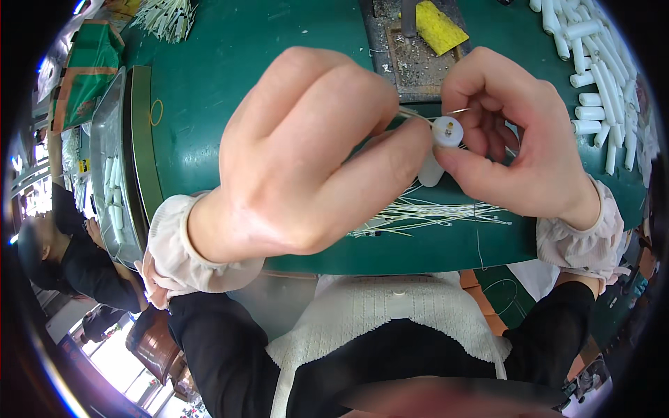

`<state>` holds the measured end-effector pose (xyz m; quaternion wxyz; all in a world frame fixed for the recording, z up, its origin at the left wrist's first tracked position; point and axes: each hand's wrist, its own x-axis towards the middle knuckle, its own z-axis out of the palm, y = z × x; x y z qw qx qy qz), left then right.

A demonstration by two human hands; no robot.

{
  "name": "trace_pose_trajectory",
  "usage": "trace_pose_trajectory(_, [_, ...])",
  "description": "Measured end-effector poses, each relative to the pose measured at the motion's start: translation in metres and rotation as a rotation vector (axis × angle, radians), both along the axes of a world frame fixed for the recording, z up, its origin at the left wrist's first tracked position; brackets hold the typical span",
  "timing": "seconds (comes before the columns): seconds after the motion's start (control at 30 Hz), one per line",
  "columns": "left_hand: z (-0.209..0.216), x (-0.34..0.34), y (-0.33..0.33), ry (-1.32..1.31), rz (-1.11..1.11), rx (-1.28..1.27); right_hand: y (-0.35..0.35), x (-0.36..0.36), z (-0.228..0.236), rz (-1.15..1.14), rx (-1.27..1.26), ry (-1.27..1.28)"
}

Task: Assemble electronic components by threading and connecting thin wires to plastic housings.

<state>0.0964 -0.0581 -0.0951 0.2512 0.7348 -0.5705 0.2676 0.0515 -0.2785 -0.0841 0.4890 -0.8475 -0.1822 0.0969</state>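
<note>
In the middle of the bench my left hand (306, 153) is closed, thumb and index finger pinched on a thin pale wire (411, 113). My right hand (519, 139) is closed too, its thumb and fingertips on a short white tube (430, 172). The tube's round end cap (447, 131) faces up and shows small metal spots at its centre. Both thumbs touch the tube or lie right beside it. A thin shiny wire end sticks out near the cap. Beneath the hands lies a loose bundle of thin white wires (418, 217). The left fingertips are partly hidden.
Beyond my hands stands a stained metal soldering base (390, 59) with a yellow sponge (440, 28). Many white tubes (606, 83) are piled at the far right. A wire bundle (166, 17), a rubber band (157, 112) and a clear tray (111, 160) are left; another person (77, 258) sits beyond.
</note>
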Motion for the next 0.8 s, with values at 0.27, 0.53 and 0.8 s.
trace_pose_trajectory(0.27, [-0.012,-0.010,0.002,-0.210,0.056,0.047,-0.003,0.000,0.001,0.018,0.160,0.238])
trace_pose_trajectory(0.53, [-0.014,-0.012,0.001,-0.221,0.022,-0.003,-0.007,0.004,0.003,0.091,0.256,0.532])
trace_pose_trajectory(0.8, [-0.003,-0.002,0.004,0.418,-0.155,-0.110,-0.010,0.004,-0.005,0.045,0.265,0.501])
